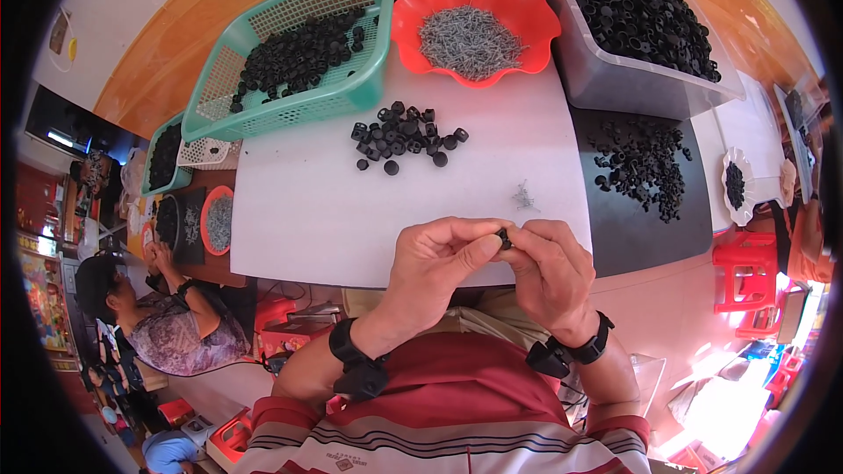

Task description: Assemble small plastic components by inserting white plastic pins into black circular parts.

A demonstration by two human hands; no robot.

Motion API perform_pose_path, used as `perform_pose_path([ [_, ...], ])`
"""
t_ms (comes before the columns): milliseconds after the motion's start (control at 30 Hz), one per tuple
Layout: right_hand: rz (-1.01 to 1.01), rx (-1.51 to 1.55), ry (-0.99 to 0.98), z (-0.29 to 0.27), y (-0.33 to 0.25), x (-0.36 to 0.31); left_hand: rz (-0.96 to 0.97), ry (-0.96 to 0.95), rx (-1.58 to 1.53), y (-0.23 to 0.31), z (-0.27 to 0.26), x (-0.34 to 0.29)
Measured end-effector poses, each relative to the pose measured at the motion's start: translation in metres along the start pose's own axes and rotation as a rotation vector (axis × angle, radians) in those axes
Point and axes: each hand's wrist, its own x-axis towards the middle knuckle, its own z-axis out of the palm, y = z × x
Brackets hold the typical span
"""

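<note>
Black plastic piece (504, 239), pinched in the fingertips of the left hand (443, 265) and right hand (555, 274), over the near part of the table.
On the white tabletop (307, 219) or at its far edge: a grey bin (619, 92) heaped with black parts at right, a green perforated basket (303, 114) at left, a scalloped red bowl (542, 28) of thin metal fasteners between; nearer, a loose black cluster (399, 136), then a few fasteners (524, 197).
</note>
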Motion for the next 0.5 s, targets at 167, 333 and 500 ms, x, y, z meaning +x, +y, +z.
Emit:
perform_pose_path([
  [167, -0.034, -0.027, 0.009, 0.001, 0.001, 0.0, 0.012, 0.037, 0.038, -0.001, 0.003, -0.001],
  [333, -0.093, -0.078, -0.031, 0.0, 0.005, 0.0, 0.028, 0.048, 0.046, -0.007, 0.004, -0.004],
  [500, -0.162, -0.147, -0.072, 0.0, 0.008, 0.003, 0.041, 0.082, 0.093, -0.011, 0.004, -0.006],
])
